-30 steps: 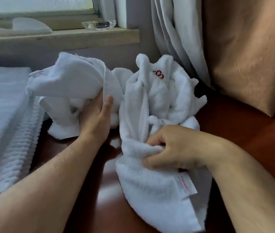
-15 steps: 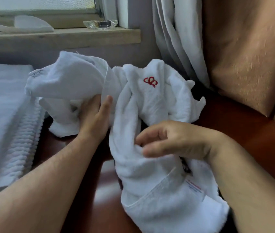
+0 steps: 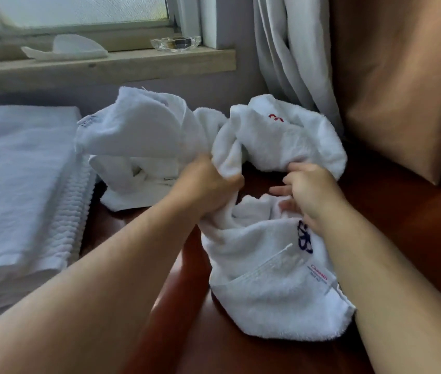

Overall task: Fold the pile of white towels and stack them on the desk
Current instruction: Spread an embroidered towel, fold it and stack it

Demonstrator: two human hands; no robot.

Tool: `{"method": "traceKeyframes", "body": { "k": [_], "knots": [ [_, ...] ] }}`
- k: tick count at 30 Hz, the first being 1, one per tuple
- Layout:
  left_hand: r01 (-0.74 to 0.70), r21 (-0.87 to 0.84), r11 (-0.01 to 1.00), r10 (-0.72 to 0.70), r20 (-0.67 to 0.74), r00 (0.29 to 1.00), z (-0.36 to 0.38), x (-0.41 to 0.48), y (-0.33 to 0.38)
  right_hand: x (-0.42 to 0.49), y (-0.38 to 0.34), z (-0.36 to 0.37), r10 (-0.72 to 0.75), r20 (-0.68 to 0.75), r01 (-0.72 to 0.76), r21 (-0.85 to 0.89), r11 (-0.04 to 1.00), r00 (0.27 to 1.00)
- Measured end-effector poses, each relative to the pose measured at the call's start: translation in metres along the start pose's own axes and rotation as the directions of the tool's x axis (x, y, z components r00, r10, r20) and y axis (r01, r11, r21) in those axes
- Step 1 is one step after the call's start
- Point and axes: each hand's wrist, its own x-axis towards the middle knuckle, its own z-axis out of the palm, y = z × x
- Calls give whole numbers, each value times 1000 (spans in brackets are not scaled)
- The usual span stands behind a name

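Near edge: reddish-brown glossy wooden desk (image 3: 187, 333). On it, front-right, a crumpled white terry towel with blue embroidery and a sewn label (image 3: 262, 287). Left hand (image 3: 211, 187) is clenched round a bunched fold of it. Right hand (image 3: 312, 194) is buried in the folds, fingers half curled; can't tell if it has a real hold. Left side: stack of folded white towels (image 3: 19, 171). Behind the hands: two more crumpled white towels, one red-stitched (image 3: 289, 141), one tagged (image 3: 138, 130), touching each other. Beyond: wooden windowsill (image 3: 106, 66) with clear glass ashtray (image 3: 176, 44), white curtain (image 3: 289, 63), tan drape (image 3: 403, 76).
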Motion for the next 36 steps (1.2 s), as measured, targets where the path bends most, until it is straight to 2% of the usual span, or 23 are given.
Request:
{"method": "traceKeyframes", "body": {
  "k": [1,2,4,7,8,10,11,12,14,16,17,18,20,22,23,24,26,27,28,29,32,34,36],
  "knots": [
    [-10,118,993,-3,109,994,3,2,1,2,-1,-4,-17,-51,18,21,1000,999],
    [-53,231,972,18,154,988,4,2,2,2,-1,-7,-39,-79,42,34,999,996],
    [-115,309,944,74,140,987,-1,-7,3,0,-2,-9,-85,-61,87,32,996,995],
    [-142,200,970,119,122,985,-20,-35,-10,-5,-6,-5,-135,40,133,41,990,990],
    [-143,148,979,119,155,981,-27,-47,-17,-9,-8,-1,-146,54,139,117,983,988],
    [-146,48,988,124,309,943,-41,-75,-27,-11,-9,7,-165,93,113,411,904,982],
    [-146,-4,989,137,378,916,-44,-88,-30,-12,-8,11,-222,130,123,525,842,966],
    [-147,-45,988,153,401,903,-46,-98,-32,-14,-7,14,-285,154,154,561,814,946],
    [-167,-111,980,195,342,919,-48,-112,-34,-18,-10,21,-320,53,267,431,862,946],
    [-111,-217,970,176,304,936,-48,-120,-37,-21,-13,23,-300,-183,325,128,937,936],
    [-57,-306,950,166,343,925,-49,-122,-39,-22,-13,22,-299,-261,315,22,949,918],
    [-2,-401,916,184,414,891,-48,-124,-42,-23,-13,22,-274,-228,280,-6,960,934],
    [80,-573,816,304,543,783,-49,-127,-46,-27,-11,24,-191,87,184,90,979,978],
    [149,-651,744,375,592,713,-50,-129,-51,-28,-9,30,-200,318,147,183,972,927],
    [158,-659,735,370,586,721,-50,-128,-53,-27,-10,33,-213,344,145,214,966,915],
    [160,-667,727,343,556,757,-48,-127,-56,-27,-10,36,-240,302,187,195,963,923],
    [113,-695,710,243,392,887,-44,-124,-60,-25,-12,42,-340,77,343,-46,938,937],
    [63,-698,713,187,276,943,-42,-122,-62,-24,-13,41,-401,-61,384,-192,903,914],
    [25,-692,722,143,184,972,-41,-120,-62,-24,-15,38,-428,-127,387,-258,885,895],
    [16,-690,724,120,148,982,-40,-118,-61,-27,-18,35,-433,-108,397,-249,883,895],
    [43,-694,718,142,206,968,-41,-115,-59,-32,-31,31,-444,158,465,-138,875,882],
    [52,-705,707,147,219,965,-41,-115,-60,-34,-47,42,-316,388,384,-111,917,866],
    [53,-717,695,142,209,968,-40,-114,-60,-27,-59,60,-89,524,299,-331,895,847]
  ]
}}
